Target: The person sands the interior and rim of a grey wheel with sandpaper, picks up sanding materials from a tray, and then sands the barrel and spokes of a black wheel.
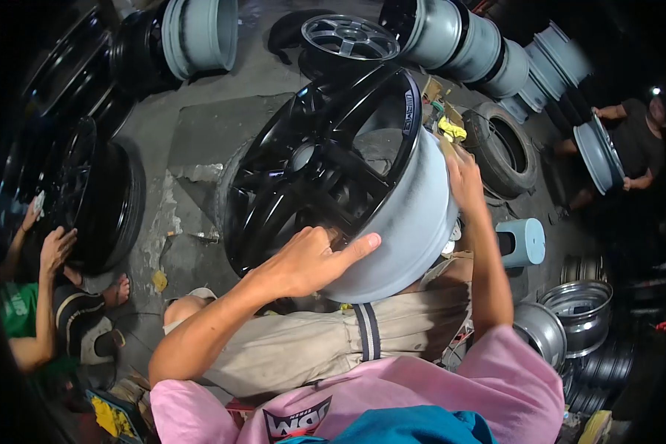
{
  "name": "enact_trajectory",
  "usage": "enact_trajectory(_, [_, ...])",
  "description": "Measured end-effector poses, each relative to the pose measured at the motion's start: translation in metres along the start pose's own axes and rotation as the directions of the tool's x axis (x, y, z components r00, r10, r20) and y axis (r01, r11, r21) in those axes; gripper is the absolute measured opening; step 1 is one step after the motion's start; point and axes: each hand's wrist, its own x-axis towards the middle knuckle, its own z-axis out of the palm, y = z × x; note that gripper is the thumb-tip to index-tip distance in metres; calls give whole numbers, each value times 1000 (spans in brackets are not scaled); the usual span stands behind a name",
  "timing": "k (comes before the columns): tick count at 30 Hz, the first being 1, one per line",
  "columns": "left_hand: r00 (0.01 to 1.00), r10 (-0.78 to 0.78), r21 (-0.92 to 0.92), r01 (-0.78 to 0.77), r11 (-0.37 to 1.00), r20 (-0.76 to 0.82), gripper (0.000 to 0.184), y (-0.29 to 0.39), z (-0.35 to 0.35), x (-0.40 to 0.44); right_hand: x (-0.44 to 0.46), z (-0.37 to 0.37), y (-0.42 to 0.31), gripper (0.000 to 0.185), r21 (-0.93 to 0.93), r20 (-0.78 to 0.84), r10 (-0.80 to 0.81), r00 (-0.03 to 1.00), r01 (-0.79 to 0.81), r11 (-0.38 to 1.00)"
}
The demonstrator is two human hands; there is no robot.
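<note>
A large wheel rim with a glossy black spoked face and a pale grey barrel [414, 222] stands tilted between my legs. My left hand [311, 259] grips the rim's lower front edge, its fingers hooked over the black lip and the thumb stretched over the grey barrel. On the barrel's right side, my right hand [462, 174] presses a small tan pad [447, 146] against the edge. White lettering shows on the black lip at the upper right. The rim leans over a dark tire whose edge shows behind it on the left.
Left, a co-worker's hands [55, 248] are at a black wheel [81, 177]. Right, a person holds a grey rim [598, 155]. A tire [499, 150], a light blue stool [522, 243] and metal rims [577, 314] lie nearby. Grey rims [429, 33] line the back.
</note>
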Motion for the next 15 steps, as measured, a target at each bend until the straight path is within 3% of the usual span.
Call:
enact_trajectory(1, [1000, -14, 5, 14, 1000, 19, 94, 1, -1, 1, 37, 8, 12, 54, 153, 109, 26, 994, -42, 987])
enact_trajectory(3, [999, -38, 18, 37, 999, 37, 105, 2, 1, 3, 114, 35, 44, 67, 17, 516, 149, 844, -184, 983])
enact_trajectory(5, [999, -39, 49, 41, 998, -29, 83, 4, 5, 5, 148, 62, 37, 72, -3, 578, 262, 773, -319, 948])
enact_trajectory(8, [993, -115, 80, 114, 990, 11, 84, 14, 0, 3, 152, 70, 36, 66, 66, 558, 209, 803, -295, 953])
enact_trajectory(10, [999, -47, 66, 48, 997, -24, 84, 5, 5, 5, 140, 56, 44, 63, 70, 547, 232, 804, -320, 945])
enact_trajectory(12, [998, 21, 46, -19, 999, -53, 84, -5, 10, 8, 97, 30, 55, 57, 84, 430, 109, 896, -159, 984])
enact_trajectory(14, [999, 0, 89, 3, 996, -32, 85, -8, 12, 11, 22, -5, 20, 45, 34, 137, 47, 989, -52, 998])
enact_trajectory(15, [1000, -30, 101, 29, 994, 3, 87, -1, 9, 10, -14, -18, 1, 39, 3, 81, 61, 995, -61, 998])
